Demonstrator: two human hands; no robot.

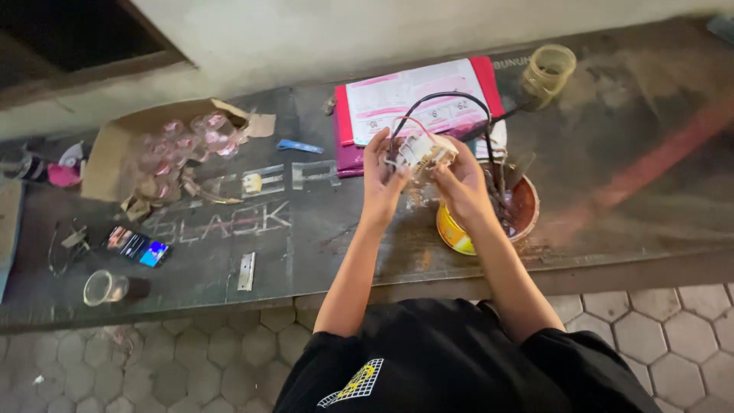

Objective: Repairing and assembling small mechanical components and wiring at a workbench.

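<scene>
Black-sleeved arms are reaching out as I am pinching the small white wired part (419,151) between left hand (380,174) and right hand (459,183), steadying it above the desk (321,229), near the yellow tin (459,233).

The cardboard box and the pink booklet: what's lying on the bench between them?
In the head view, a small blue tool lies on the bench between the cardboard box and the pink booklet.
</scene>
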